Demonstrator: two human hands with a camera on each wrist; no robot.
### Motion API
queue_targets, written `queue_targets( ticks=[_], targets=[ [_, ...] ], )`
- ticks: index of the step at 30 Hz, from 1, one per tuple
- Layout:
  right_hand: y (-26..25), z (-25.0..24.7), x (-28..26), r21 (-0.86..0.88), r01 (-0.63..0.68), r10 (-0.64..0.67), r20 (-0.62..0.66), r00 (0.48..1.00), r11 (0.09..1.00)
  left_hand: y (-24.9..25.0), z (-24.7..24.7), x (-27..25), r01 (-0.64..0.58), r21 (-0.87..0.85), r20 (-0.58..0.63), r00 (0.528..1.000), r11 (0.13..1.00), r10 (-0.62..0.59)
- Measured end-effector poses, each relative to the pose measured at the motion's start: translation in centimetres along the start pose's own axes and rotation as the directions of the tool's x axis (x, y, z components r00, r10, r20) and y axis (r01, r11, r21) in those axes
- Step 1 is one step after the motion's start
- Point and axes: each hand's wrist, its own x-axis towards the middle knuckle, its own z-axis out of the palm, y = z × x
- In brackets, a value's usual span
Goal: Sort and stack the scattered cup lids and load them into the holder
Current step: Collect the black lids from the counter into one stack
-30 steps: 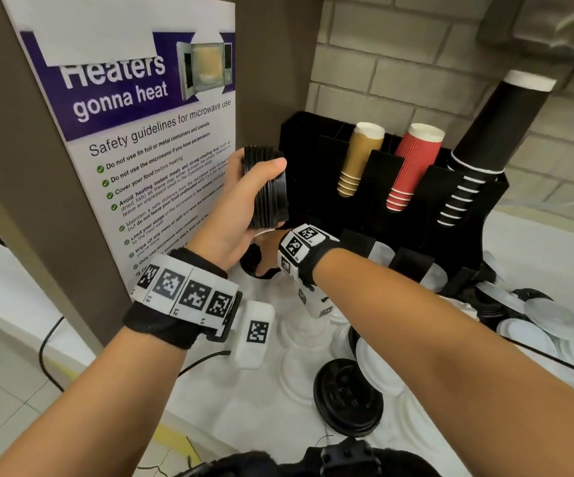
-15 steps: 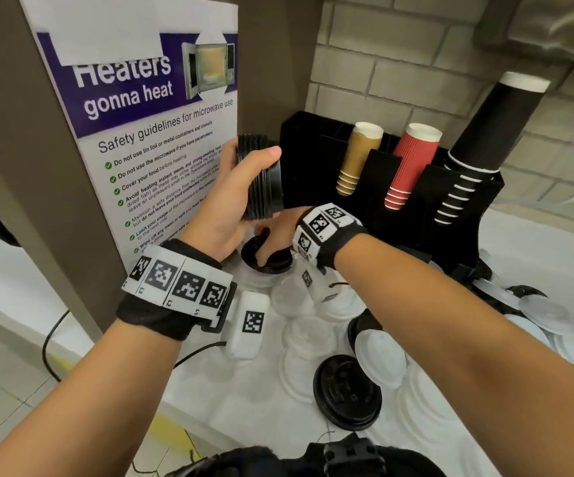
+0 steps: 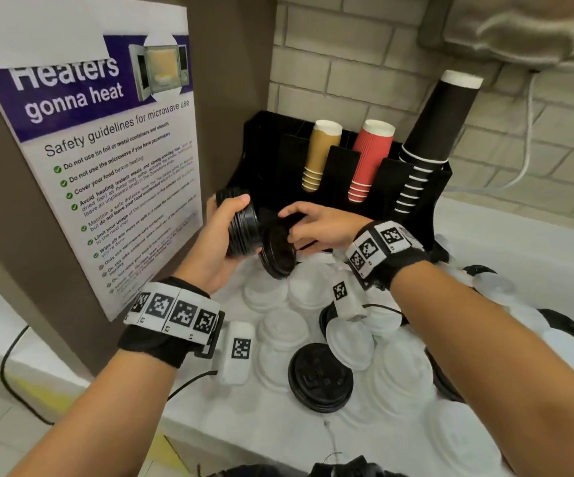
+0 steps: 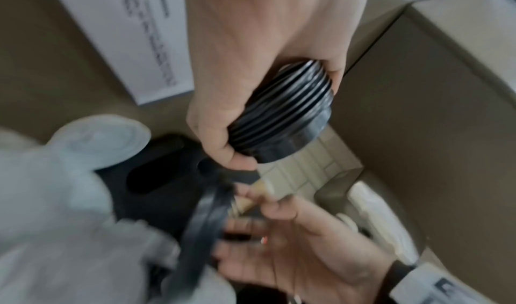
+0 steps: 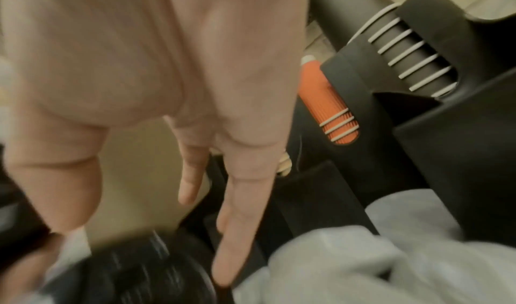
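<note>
My left hand (image 3: 218, 235) grips a stack of black lids (image 3: 242, 225) on its side, thumb over the top, just left of the black holder (image 3: 278, 156). In the left wrist view the stack of black lids (image 4: 285, 112) sits between curled fingers (image 4: 223, 136). My right hand (image 3: 301, 228) pinches a single black lid (image 3: 277, 253), tilted on edge, right beside the open end of the stack. That black lid (image 4: 204, 227) shows blurred against the right hand (image 4: 293, 247). In the right wrist view my long fingers (image 5: 240, 216) point down at the blurred black lid (image 5: 134, 273).
Many white lids (image 3: 284, 328) and a few black ones (image 3: 320, 376) lie scattered over the white counter. The holder carries tan cups (image 3: 320, 153), red cups (image 3: 370, 160) and tall black cups (image 3: 433, 132). A brown panel with a microwave poster (image 3: 106, 160) stands close on the left.
My right hand picked a black lid off the counter and raised it to the stack. My left hand lowered the stack and tipped it toward the right hand.
</note>
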Motion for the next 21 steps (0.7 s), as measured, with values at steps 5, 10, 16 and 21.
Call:
queue_targets(
  ticks=[5, 10, 16, 21],
  targets=[
    [1.1, 1.9, 0.9, -0.549, 0.034, -0.031, 0.016, 0.999, 0.835, -3.4, 0.2, 0.1, 0.117, 0.122, -0.07, 0.992, 0.986, -0.109],
    [0.6, 3.2, 0.8, -0.799, 0.123, -0.063, 0.106, 0.992, 0.589, -2.0, -0.7, 0.7, 0.031, 0.108, -0.11, 0.994, 0.994, -0.019],
    [0.0, 7.5, 1.0, -0.904, 0.293, -0.014, 0.304, 0.953, 0.312, 1.5, -0.6, 0.7, -0.109, 0.081, -0.048, 0.992, 0.991, 0.113],
    [-0.3, 9.1, 1.6, -0.929, 0.328, 0.023, 0.336, 0.941, 0.171, 1.6, -0.7, 0.5, -0.102, 0.084, -0.045, 0.993, 0.991, 0.106]
  ],
)
